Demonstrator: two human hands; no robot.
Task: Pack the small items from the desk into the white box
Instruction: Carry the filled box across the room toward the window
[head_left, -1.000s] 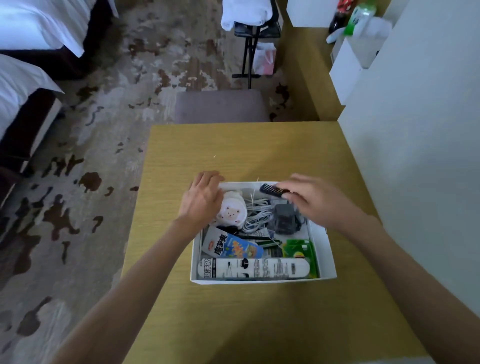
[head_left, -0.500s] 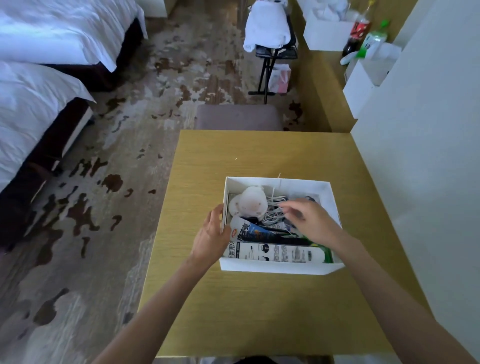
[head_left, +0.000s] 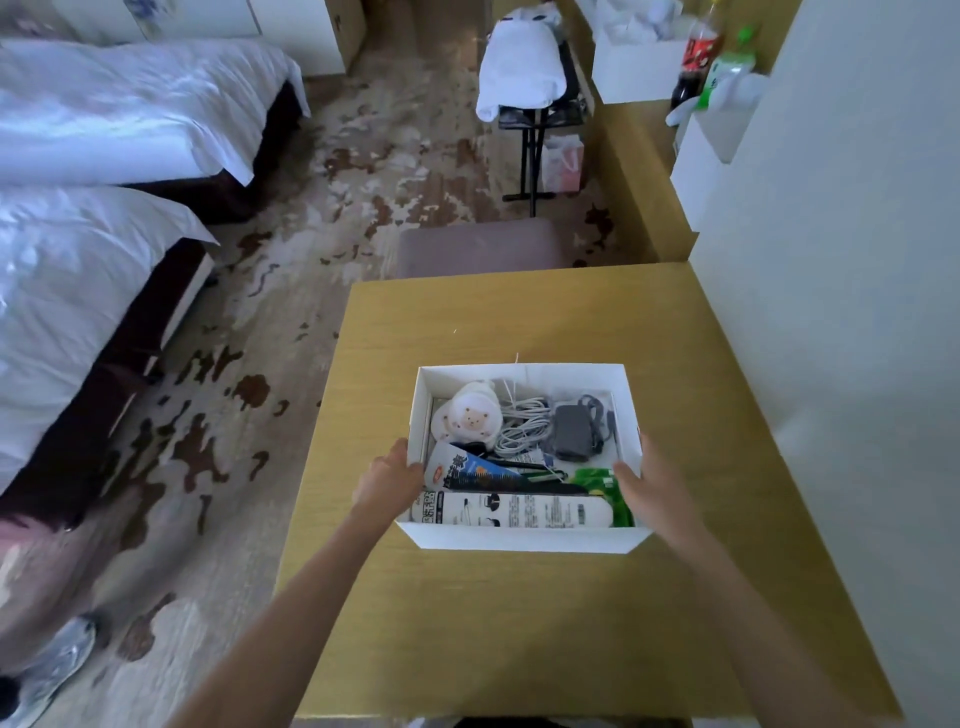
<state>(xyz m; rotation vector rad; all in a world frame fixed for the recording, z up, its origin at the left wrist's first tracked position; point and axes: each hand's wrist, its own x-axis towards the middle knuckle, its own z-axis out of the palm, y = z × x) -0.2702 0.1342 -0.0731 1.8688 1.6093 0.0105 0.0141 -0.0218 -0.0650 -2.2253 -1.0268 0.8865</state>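
- Two hands grip the white box (head_left: 519, 538): the left hand (head_left: 387, 480) on its left wall, the right hand (head_left: 649, 486) on its right wall, thumbs over the rim.
- The box is at the middle of the desk (head_left: 519, 623) (lifted or resting, I cannot tell).
- Inside: a white cable (head_left: 522, 423) and a dark adapter (head_left: 571, 431) toward the far wall, and a long white packet (head_left: 509, 509) along the near wall.

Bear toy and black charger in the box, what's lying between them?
A coil of white cable lies between the bear toy and the charger in the box, as the head view shows.
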